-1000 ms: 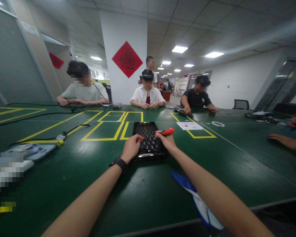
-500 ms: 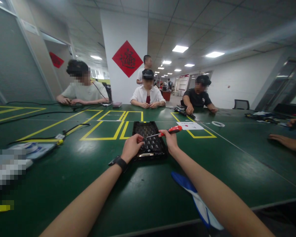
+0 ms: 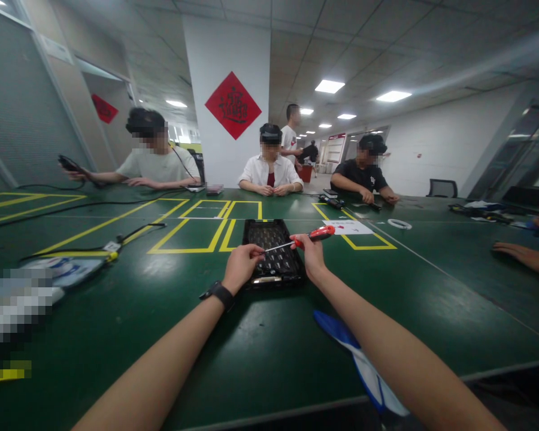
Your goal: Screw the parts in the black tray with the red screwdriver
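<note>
A screwdriver (image 3: pixel 315 235) with a red and black handle is gripped in my right hand (image 3: pixel 312 254), its thin metal shaft pointing left. At the shaft's tip, the fingers of my left hand (image 3: pixel 244 263) are pinched together; whether they hold the tip or some small part there is too small to tell. Beneath both hands lies a black tray-like case (image 3: pixel 276 276) with rows of small shiny pieces inside. My left wrist wears a dark band.
A blue and white flat item (image 3: pixel 363 365) lies under my right forearm. Beyond the case are yellow tape outlines (image 3: pixel 184 250), a paper sheet (image 3: pixel 348 227) and a white ring (image 3: pixel 399 224). Bagged items and a cable (image 3: pixel 137 232) lie left. Several people sit around the green table (image 3: pixel 251 359).
My hands and the screwdriver have barely moved. The person at the left has raised a dark object in one hand. The person standing at the back has moved right.
</note>
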Tool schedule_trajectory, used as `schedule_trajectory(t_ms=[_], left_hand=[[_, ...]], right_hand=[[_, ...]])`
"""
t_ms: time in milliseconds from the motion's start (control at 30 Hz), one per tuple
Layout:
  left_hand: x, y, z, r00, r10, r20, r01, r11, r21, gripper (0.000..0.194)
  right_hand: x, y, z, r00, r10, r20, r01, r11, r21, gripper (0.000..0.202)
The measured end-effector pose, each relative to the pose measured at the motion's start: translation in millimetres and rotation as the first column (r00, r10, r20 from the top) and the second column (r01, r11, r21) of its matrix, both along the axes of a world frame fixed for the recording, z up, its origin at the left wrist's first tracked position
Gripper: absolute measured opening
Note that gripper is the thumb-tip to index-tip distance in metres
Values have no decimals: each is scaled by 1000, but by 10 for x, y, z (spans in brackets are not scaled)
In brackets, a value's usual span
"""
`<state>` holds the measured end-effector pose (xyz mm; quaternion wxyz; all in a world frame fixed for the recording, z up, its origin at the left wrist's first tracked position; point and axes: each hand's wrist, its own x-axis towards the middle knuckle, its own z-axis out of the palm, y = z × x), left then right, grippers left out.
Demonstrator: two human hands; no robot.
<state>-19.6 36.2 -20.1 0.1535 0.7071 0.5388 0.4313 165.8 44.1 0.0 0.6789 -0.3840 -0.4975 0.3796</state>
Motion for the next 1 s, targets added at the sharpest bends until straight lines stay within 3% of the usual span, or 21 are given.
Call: schedule_trajectory(t_ms=[700,1000], left_hand=[[31,-61,48,998,-53,42,53,999,0,21],[17,-19,-5,991,-92,99,99,993,-69,22]], right_hand=[[10,49,-34,999,-18,-51,19,1000,10,19],[11,66,-63,997,-4,-72,3,1000,-4,18]])
